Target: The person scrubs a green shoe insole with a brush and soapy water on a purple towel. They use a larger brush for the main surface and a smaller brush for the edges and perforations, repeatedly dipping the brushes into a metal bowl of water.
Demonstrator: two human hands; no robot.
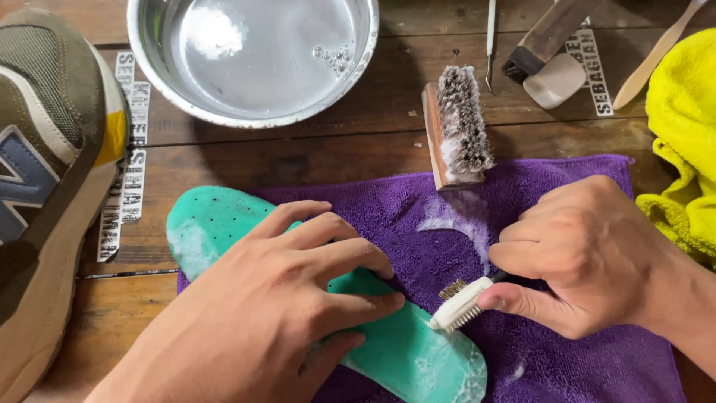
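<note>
- my left hand (287, 313) lay flat, fingers spread, pinning the green insole (418, 351) on the purple towel (582, 373).
- my right hand (589, 257) gripped a small white brush (459, 304), bristles at the insole's soapy edge.
- short, light strokes seemed best, with the insole held steady.

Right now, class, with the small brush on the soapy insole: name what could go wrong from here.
1. The green insole is wet with foam; it might slip under the left hand pressing it down.
2. Foam is already on the purple cloth; more may soak through to the wooden table.
3. The right hand scrubs with the small brush near the left hand's fingertips, so the bristles could scrape them.
</note>
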